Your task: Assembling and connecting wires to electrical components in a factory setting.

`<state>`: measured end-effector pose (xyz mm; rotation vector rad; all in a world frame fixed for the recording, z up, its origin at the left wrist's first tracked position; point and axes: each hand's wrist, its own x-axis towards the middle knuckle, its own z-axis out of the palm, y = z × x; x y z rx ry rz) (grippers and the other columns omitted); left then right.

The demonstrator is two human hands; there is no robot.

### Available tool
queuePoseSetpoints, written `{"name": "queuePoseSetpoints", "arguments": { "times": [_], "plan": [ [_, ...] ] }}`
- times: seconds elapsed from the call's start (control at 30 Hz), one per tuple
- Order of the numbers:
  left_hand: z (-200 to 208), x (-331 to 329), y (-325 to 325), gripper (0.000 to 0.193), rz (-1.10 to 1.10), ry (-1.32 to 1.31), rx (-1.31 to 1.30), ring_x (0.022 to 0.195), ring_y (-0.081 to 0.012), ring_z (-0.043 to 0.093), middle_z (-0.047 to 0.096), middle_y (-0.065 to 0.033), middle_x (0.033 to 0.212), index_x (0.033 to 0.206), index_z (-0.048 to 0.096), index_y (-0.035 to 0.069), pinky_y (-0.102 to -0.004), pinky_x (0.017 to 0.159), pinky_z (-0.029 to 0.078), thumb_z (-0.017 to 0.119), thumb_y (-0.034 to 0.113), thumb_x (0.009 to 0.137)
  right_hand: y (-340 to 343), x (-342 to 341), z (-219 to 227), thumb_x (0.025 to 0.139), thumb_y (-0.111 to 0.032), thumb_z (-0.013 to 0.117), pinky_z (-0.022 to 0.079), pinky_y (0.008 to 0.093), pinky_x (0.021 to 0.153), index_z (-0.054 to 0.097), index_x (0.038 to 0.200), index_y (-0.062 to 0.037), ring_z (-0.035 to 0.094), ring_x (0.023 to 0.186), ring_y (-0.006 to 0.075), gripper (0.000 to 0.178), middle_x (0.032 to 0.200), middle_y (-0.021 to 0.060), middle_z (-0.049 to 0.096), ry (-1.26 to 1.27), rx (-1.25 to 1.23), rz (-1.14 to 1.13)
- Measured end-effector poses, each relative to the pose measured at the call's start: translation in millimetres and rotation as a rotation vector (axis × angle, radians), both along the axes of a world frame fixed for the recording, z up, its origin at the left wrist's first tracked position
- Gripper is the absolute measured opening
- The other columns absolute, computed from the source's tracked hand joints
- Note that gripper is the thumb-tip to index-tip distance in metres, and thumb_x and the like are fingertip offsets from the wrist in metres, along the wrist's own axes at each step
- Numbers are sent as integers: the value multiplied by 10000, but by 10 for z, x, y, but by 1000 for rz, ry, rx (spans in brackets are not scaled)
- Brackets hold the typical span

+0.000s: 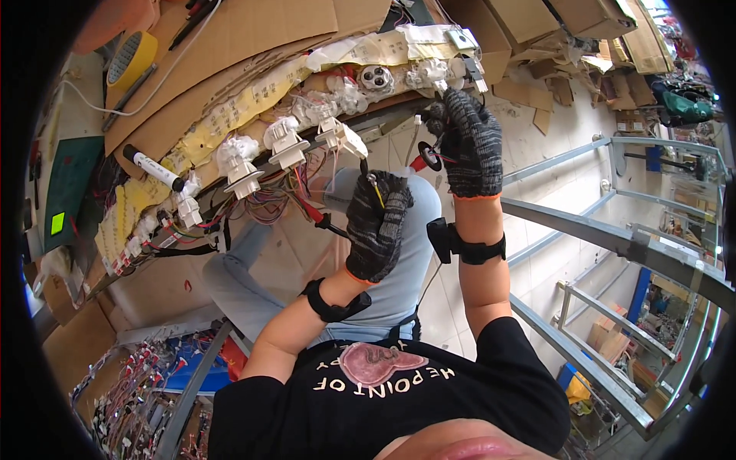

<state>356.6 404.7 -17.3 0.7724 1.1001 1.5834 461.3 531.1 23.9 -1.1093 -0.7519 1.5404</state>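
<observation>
My left hand [379, 226], in a dark grey knit glove, is closed in front of the cardboard-covered bench edge. A thin yellow strand and a dark tip show at its fingers, just below a white connector housing [341, 138]. A red-and-black rod-like tool [318, 218] runs up to this hand's left side; whether the hand grips it is hidden. My right hand [471, 146], gloved alike, is raised farther right with curled fingers around thin wires. A round black grommet [429, 156] and a red piece [418, 163] hang beside it. White-wrapped connectors [428, 74] sit just beyond its fingertips.
Several white housings, including one flanged holder [287, 144], line the bench edge, with bundled wires [264, 203] below. A marker [153, 167] and a yellow tape roll [132, 60] lie left. A metal frame [613, 238] stands right; hanging harnesses [130, 391] fill the lower left.
</observation>
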Motion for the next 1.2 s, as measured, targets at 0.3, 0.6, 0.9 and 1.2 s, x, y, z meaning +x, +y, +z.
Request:
{"name": "queuePoseSetpoints", "arguments": {
  "times": [0.3,0.6,0.9,1.2],
  "plan": [
    [-140,93,241,89,97,449,-40,725,-87,505,551,-8,799,948,536,5,-225,636,425,513,35,868,-42,41,76,831,-173,621,478,239,684,618,910,19,606,749,124,207,818,76,656,-96,-58,113],
    [-49,173,277,172,102,508,-55,808,-132,530,577,-65,913,1035,536,-8,-259,709,436,511,63,880,-10,61,63,826,-158,614,472,225,669,625,972,25,618,764,132,234,852,92,660,-203,82,267],
    [-137,229,284,302,282,572,55,934,-157,495,517,-82,1079,1175,433,-6,-261,809,420,476,-10,877,29,-18,21,807,-173,629,461,219,604,647,939,-4,597,701,99,216,818,59,659,-230,139,210],
    [28,150,197,147,299,362,97,810,-253,532,559,-124,895,977,524,6,-340,767,421,526,19,830,28,-12,38,827,-21,535,498,267,696,605,1022,20,628,804,175,211,895,110,644,-276,45,228]
  ]
}}
